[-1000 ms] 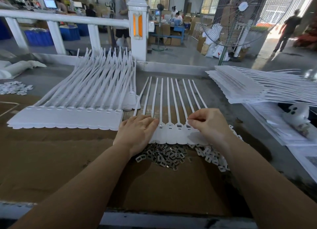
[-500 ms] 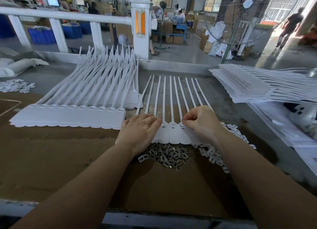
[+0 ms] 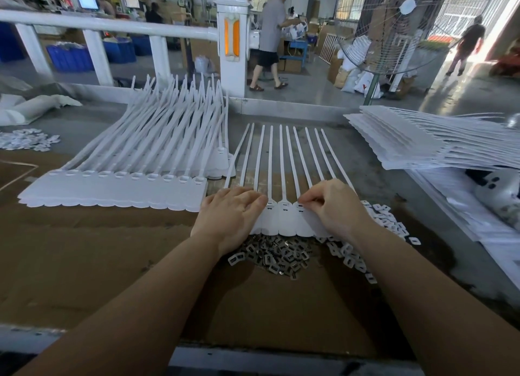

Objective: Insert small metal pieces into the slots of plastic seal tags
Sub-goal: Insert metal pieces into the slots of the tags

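My left hand [image 3: 232, 218] lies flat, fingers straight, on the seal tag strip [image 3: 284, 221]. My right hand [image 3: 334, 206] pinches at a tag slot. Metal pieces [image 3: 277, 256] heap just near of the strip.

I see seal tags [image 3: 284, 221] at 12 o'clock: white plastic, smooth, slight sheen. Clips [image 3: 277, 256] near my wrists: grey metal, dull glint. Mat [image 3: 98, 251] under them: brown cardboard, matt, rough. Railing [image 3: 112, 25]: glossy white.
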Tool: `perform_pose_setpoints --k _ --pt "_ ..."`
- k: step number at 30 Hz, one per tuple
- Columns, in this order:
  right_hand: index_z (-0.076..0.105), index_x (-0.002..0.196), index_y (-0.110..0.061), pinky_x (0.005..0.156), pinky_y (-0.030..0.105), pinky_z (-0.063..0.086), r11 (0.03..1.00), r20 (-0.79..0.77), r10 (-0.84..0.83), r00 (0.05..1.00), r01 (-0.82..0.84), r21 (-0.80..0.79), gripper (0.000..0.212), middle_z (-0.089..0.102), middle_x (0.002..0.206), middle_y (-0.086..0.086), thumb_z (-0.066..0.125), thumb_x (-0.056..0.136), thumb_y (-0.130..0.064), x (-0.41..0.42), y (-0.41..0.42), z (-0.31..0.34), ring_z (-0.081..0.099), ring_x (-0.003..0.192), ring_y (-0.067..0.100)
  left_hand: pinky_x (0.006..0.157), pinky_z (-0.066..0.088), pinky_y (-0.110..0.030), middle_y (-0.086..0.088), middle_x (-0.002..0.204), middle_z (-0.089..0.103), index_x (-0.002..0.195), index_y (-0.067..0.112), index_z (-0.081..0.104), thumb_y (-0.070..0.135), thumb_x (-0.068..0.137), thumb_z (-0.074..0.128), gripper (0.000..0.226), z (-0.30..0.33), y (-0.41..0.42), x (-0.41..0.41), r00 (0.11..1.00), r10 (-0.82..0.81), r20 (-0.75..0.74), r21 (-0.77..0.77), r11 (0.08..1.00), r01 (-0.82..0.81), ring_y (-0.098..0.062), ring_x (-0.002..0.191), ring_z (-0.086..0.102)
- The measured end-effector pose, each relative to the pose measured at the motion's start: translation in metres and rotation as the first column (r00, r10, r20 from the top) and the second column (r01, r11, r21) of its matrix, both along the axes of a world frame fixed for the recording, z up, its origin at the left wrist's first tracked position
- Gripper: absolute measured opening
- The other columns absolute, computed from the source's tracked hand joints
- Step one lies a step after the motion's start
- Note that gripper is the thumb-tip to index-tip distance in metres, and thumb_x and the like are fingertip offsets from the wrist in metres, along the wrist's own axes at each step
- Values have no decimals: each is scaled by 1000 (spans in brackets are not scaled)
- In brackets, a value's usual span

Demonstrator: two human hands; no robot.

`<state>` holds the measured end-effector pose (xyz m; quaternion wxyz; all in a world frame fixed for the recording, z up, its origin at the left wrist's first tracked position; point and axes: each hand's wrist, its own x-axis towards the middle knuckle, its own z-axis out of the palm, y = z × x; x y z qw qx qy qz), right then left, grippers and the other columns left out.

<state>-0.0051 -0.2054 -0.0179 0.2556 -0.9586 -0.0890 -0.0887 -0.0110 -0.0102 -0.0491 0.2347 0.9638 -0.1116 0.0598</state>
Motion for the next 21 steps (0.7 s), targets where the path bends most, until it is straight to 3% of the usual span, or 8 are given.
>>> perform_pose_setpoints --k 4,13,16,21 --pt "70 109 -14 88 37 45 982 17 107 994 -102 -161 30 61 108 5 49 92 -1 -4 -5 -3 56 100 23 108 16 -35 15 144 39 133 38 47 51 96 23 46 0 0 0 1000 -6 -1 -6 1000 6 -11 133 27" --pt "64 119 -16 89 32 41 936 -1 188 982 -180 -303 49 58 117 4 46 83 12 -9 -8 0 50 108 21 107 15 -33 16 144 38 133 38 46 51 96 23 46 1 -1 0 1000 -3 3 -11 1000 3 -9 134 26" --pt "65 117 -16 92 31 41 946 -41 180 983 -184 -267 48 59 117 1 45 85 12 -9 -10 4 53 107 19 108 15 -33 15 144 38 133 38 46 51 97 23 45 1 -1 0 1000 -3 0 -11 1000 3 -9 134 26" --pt "71 103 -14 90 29 47 988 30 133 991 -130 -84 25 66 106 -2 52 91 -2 -23 -18 12 59 97 14 109 14 -34 15 146 36 135 38 45 50 97 23 45 1 -1 0 1000 1 -13 -10 1000 -1 -10 135 25"
